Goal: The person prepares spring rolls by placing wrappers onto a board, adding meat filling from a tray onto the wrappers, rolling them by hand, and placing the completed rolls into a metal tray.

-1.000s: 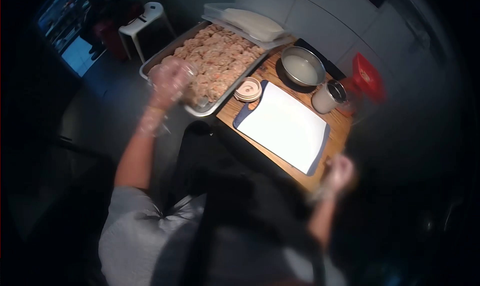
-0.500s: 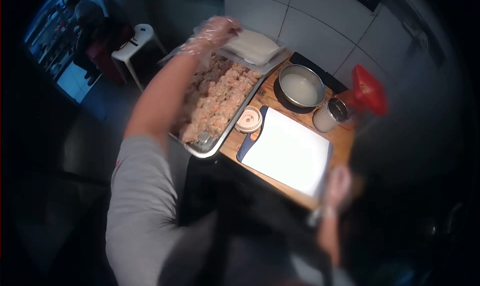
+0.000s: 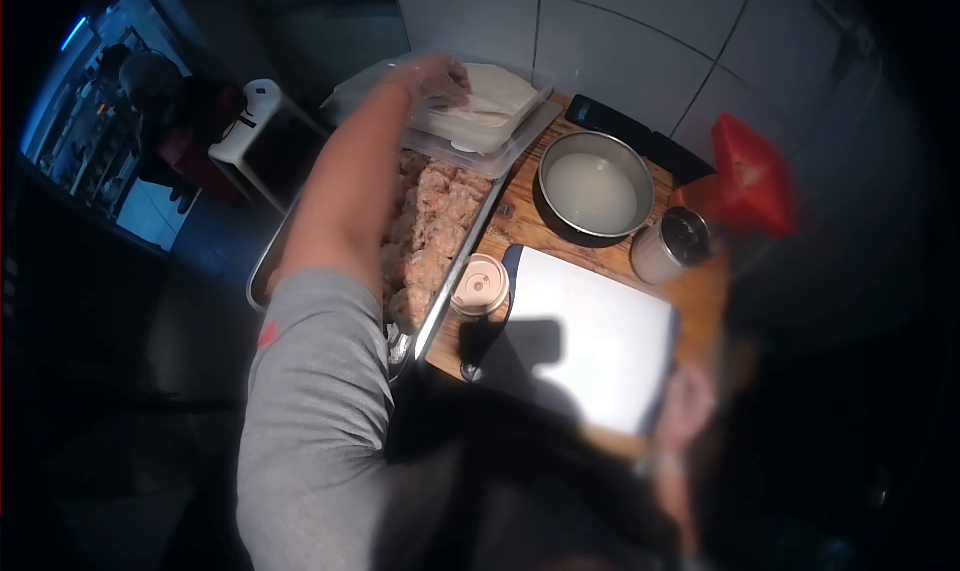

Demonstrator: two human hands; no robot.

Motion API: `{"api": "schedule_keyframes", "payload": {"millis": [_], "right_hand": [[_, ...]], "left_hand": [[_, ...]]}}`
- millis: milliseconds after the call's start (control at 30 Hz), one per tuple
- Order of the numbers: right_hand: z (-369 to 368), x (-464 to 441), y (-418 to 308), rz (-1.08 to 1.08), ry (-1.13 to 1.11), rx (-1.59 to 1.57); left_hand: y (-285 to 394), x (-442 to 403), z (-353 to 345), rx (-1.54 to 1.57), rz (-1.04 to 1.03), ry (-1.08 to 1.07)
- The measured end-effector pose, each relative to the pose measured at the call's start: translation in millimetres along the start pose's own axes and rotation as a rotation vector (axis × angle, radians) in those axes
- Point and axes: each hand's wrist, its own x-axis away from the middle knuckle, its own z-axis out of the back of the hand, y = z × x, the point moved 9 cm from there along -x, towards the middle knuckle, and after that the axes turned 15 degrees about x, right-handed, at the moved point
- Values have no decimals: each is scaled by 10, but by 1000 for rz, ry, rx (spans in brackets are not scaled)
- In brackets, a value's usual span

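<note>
My left hand (image 3: 440, 81), in a clear plastic glove, reaches over the clear container and touches the stack of white sheets (image 3: 495, 96) with bent fingers; what its fingertips hold is too small to tell. Below my forearm lies the metal tray (image 3: 440, 311) filled with minced-meat mixture (image 3: 435, 221). My right hand (image 3: 687, 406), blurred, is at the lower right corner of the white cutting board (image 3: 600, 331); its fingers are smeared. Beside the board's upper left corner sits a round beige lid-like item (image 3: 480, 283).
A metal bowl of cloudy liquid (image 3: 595, 191), a jar with a dark top (image 3: 672, 246) and a red object (image 3: 750, 176) stand along the back of the wooden surface (image 3: 515, 221). Farther off are a white stool (image 3: 245, 131) and another person (image 3: 155, 91).
My left hand has gone from over the meat tray to the white sheets in the container. The view has shifted, and my right hand stays near the board's lower right corner.
</note>
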Motion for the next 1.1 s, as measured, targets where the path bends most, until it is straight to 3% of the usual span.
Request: {"api": "schedule_keyframes", "payload": {"millis": [67,167,267,367,467,567,667,767,967,1067,1100], "right_hand": [[12,-8,-11,-77,-32,9],[45,-18,-67,-29,-14,107],[42,-39,-105,-105,-39,99],[27,-30,-38,-74,-26,43],[-9,-9,79,-60,-14,-38],[-22,-4,103,-19,-2,-54],[-28,-5,66,-10,-7,-75],[-32,2,111,-40,5,-84],[-27,-14,92,-53,9,-67],[-37,-16,88,-54,-19,-63],[-40,-8,97,-49,-18,-65]], "left_hand": [[-175,-38,49,175,-12,1],[-278,-110,84,272,-119,0],[-284,-6,62,282,18,57],[-271,-53,38,248,-70,22],[-15,25,-67,144,-27,109],[423,83,-263,-307,-206,66],[247,62,-173,39,-117,18],[-162,-133,-59,196,-135,73],[88,72,-146,212,-121,134],[151,-15,-210,-109,-234,84],[99,-53,-199,-71,-204,61]]}}
